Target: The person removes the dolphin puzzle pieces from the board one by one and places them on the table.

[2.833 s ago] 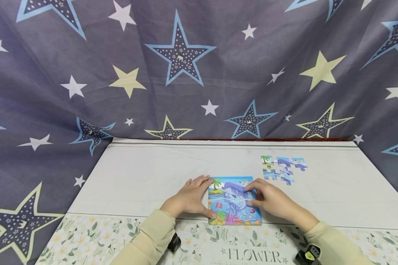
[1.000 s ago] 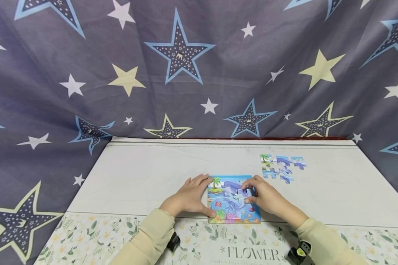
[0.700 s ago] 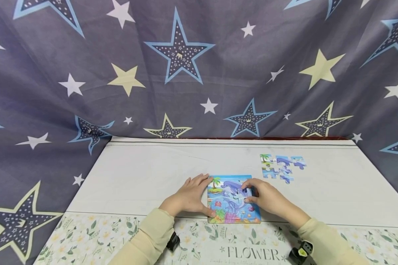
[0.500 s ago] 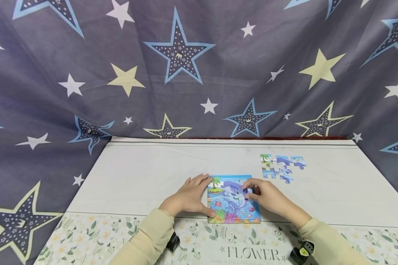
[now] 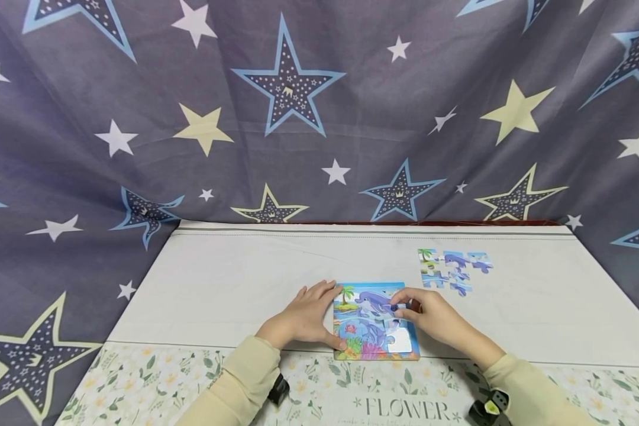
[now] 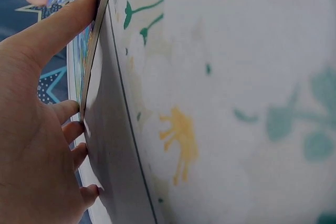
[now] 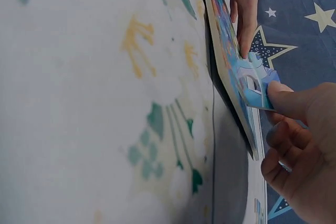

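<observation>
Well in from the table's (image 5: 245,296) far edge lies a puzzle board (image 5: 370,285), left hand (image 5: 306,315) spread at its left edge; right hand (image 5: 435,316) pinches a piece (image 7: 264,77) over its right side, probably light, stiff card, best gripped by its edges.

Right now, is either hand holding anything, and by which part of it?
The right hand pinches a puzzle piece by one edge. The left hand grasps nothing, only resting spread at the left side of the puzzle board.
</observation>
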Demonstrator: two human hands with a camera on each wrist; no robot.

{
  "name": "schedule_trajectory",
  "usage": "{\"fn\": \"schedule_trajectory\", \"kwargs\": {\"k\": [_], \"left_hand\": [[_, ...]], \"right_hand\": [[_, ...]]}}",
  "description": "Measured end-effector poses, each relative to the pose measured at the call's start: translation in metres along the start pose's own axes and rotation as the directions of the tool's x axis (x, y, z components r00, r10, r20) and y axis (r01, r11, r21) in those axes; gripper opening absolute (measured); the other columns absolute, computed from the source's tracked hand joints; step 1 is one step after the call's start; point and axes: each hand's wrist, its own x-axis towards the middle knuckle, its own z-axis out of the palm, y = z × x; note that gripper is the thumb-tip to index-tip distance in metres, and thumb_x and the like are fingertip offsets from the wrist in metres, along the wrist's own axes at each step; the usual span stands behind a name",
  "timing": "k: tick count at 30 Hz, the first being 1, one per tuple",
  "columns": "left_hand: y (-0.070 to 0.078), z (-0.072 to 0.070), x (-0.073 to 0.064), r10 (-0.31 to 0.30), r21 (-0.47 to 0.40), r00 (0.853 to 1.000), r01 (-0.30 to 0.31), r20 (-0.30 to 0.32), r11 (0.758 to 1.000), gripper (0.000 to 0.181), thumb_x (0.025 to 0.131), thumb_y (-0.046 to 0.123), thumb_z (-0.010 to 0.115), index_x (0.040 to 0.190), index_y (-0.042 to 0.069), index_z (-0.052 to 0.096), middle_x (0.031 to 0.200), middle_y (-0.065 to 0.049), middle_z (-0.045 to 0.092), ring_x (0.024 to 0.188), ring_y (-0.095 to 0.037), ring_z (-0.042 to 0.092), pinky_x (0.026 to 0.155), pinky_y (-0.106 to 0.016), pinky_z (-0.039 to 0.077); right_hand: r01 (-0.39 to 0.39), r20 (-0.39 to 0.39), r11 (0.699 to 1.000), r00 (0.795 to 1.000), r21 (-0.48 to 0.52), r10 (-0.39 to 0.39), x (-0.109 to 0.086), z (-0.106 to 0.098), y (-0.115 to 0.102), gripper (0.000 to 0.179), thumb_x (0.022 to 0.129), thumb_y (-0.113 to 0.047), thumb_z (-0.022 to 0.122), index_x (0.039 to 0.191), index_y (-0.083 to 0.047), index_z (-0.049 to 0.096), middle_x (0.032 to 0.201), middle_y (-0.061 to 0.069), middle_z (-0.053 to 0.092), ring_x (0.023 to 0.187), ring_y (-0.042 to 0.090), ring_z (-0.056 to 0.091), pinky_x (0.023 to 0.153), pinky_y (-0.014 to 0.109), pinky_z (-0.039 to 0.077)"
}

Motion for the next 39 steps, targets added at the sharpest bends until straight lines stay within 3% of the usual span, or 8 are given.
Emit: {"fn": "schedule_trajectory", "kwargs": {"k": [10, 19, 39], "left_hand": [[-0.006, 0.007, 0.004, -0.022, 0.014, 1.000, 0.022, -0.009, 1.000, 0.120, 0.065, 0.062, 0.084, 0.159, 0.016, 0.024, 0.164, -0.002, 0.018, 0.151, -0.023, 0.011, 0.122, -0.048, 0.003], [0.002, -0.001, -0.001, -0.010, -0.005, 1.000, 0.010, -0.001, 1.000, 0.116, 0.068, 0.057, 0.085, 0.157, 0.011, 0.027, 0.163, -0.008, 0.020, 0.150, -0.027, 0.014, 0.122, -0.053, 0.006], [0.002, -0.001, -0.001, -0.014, -0.002, 1.000, 0.014, 0.002, 1.000, 0.117, 0.068, 0.057, 0.085, 0.158, 0.012, 0.026, 0.164, -0.007, 0.019, 0.151, -0.026, 0.013, 0.122, -0.052, 0.005]], "right_hand": [[-0.004, -0.023, 1.000, 1.000, 0.010, 0.004, -0.002, -0.001, 0.003, 0.015, 0.092, -0.006, 0.068, 0.105, -0.012, 0.071, 0.075, -0.002, 0.059, 0.059, 0.009, 0.043, 0.050, 0.023, 0.039], [-0.005, -0.052, 1.000, 0.999, 0.006, 0.006, -0.004, -0.005, 0.005, 0.015, 0.092, -0.005, 0.069, 0.104, -0.013, 0.071, 0.076, -0.002, 0.062, 0.059, 0.008, 0.047, 0.050, 0.023, 0.043], [-0.051, -0.104, 0.999, 0.993, -0.004, 0.050, -0.012, -0.018, 0.014, 0.013, 0.092, -0.010, 0.069, 0.106, -0.011, 0.071, 0.070, 0.000, 0.057, 0.058, 0.010, 0.047, 0.049, 0.024, 0.043]]}}
